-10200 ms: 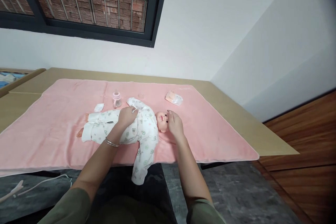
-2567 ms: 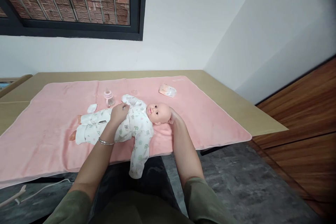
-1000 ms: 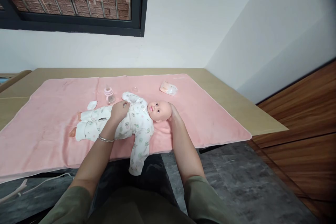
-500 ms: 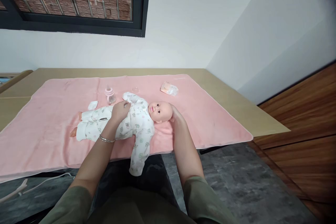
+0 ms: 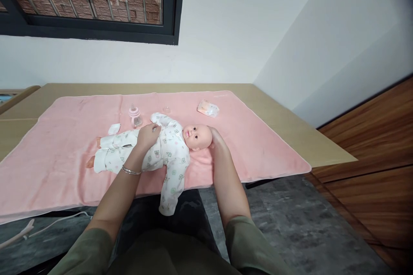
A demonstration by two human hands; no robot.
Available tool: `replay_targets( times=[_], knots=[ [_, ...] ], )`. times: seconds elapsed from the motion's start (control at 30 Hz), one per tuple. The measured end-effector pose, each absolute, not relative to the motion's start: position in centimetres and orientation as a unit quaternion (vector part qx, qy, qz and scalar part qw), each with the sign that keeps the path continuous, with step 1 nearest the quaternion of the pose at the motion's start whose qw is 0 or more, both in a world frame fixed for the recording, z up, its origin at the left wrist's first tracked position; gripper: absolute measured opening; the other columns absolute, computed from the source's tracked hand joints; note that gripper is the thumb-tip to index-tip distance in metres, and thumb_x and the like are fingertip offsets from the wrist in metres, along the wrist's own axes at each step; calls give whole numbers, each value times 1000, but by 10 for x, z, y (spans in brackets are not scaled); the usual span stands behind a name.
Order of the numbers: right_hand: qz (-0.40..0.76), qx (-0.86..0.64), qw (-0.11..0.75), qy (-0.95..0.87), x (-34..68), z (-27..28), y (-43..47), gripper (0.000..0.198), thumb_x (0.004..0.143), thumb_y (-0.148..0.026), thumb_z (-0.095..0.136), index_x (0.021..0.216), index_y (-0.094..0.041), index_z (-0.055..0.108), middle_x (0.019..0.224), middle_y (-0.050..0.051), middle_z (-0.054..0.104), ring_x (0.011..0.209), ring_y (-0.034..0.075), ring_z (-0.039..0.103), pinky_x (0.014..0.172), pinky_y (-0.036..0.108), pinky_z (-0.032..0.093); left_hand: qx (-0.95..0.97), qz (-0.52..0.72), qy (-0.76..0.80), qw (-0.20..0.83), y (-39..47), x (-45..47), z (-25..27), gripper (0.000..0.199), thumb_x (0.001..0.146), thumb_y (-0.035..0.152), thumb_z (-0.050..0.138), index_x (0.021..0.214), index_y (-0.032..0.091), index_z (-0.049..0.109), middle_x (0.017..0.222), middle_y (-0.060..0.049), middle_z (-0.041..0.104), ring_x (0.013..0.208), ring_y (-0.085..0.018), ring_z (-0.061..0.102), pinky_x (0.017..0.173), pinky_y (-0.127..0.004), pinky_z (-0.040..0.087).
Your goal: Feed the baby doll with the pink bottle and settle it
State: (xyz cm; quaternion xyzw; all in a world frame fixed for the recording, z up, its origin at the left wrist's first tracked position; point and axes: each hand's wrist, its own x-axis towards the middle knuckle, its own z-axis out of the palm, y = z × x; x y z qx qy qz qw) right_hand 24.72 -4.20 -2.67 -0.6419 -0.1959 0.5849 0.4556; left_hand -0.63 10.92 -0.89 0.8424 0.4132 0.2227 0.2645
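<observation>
Moved from over the brow of the doll point(image 5: 176, 148) to behind its head since about ten seconds ago: right hand point(image 5: 217, 138). Cupped there against the scalp, mostly hidden past the knuckles; cannot tell how far open. Laid on the doll's belly, as before: left hand point(image 5: 148, 136), loosely curled; cannot tell whether clutching any cloth. On its back on a pink blanket point(image 5: 251, 146) over the counter point(image 5: 284, 133): doll, head toward 3 o'clock, feet toward 9, one sleeve point(image 5: 172, 193) past the near edge at 6. Around its chest: feeding bottle point(image 5: 136, 118) at 10, near the left hand; white folded piece point(image 5: 114, 129) between 9 and 10, just beyond the leg; clear round cap point(image 5: 166, 110) at 12; printed packet point(image 5: 208, 108) between 1 and 2. In the way: left forearm point(image 5: 121, 191) with bracelet point(image 5: 130, 171), hiding part of the hip.
</observation>
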Motion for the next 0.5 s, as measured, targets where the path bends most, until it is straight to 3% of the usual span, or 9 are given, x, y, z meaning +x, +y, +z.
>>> replay_targets(
  times=[0.1,0.27,0.5],
  knots=[
    [563,-631,503,-179,244,-30,-42,29,83,-38,65,91,-13,76,86,15,75,85,34,74,67,45,62,842,222,414,267,108,-7,-8,36,93,40,45,101,23,75,108,-5,77,100,-24,67,79,-30,44],
    [546,-592,568,-172,239,-37,-46,40,85,-41,54,104,-13,74,111,16,74,96,33,73,72,46,63,841,219,416,269,108,-7,-8,35,92,39,45,101,23,75,109,-5,77,100,-24,67,79,-30,45],
    [571,-578,549,-196,234,-22,-58,43,83,-44,58,109,-13,73,117,16,72,101,35,72,69,46,64,842,224,413,263,109,-7,-9,36,93,41,44,98,23,75,107,-6,77,99,-24,67,78,-30,44]
  ],
)
